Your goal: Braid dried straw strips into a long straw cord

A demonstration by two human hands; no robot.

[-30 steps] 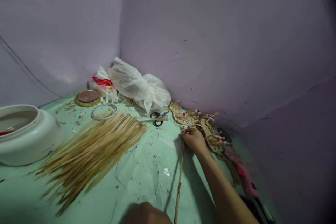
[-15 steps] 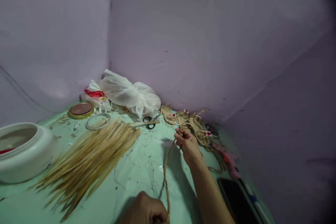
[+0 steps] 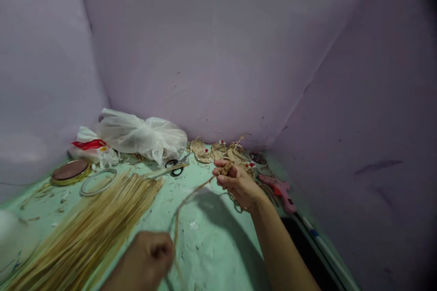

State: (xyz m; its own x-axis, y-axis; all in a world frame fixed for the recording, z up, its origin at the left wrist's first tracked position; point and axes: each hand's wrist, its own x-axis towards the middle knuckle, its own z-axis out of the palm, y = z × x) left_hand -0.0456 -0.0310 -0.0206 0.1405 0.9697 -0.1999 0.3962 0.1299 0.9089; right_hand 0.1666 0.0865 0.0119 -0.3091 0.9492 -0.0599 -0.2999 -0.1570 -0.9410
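Observation:
My right hand (image 3: pixel 239 185) pinches a small bunched coil of twisted straw-coloured cord (image 3: pixel 224 171) between thumb and fingers, above the far middle of the table. From that coil the cord (image 3: pixel 177 211) curves down and left to my left hand (image 3: pixel 155 250). The left hand is a blurred fist with the cord running at its thumb side; a tail hangs below it. Just beyond my right hand lie several woven fibre pieces (image 3: pixel 202 151) with red and white beads. Left of the fist, a bundle of long dry fibre strips (image 3: pixel 92 227) is spread out.
Black-handled scissors (image 3: pixel 176 167), a pale ring (image 3: pixel 99 182), a round lid (image 3: pixel 71 172) and a white plastic bag (image 3: pixel 145 136) lie along the back. At right are a pink glue gun (image 3: pixel 278 188) and a dark flat device (image 3: pixel 303 250). Purple walls enclose the green table (image 3: pixel 218 245).
The view has turned right, so things appear further left. My left fist has risen from the bottom edge, and the cord between my hands now bows more. The right hand keeps hold of the coil.

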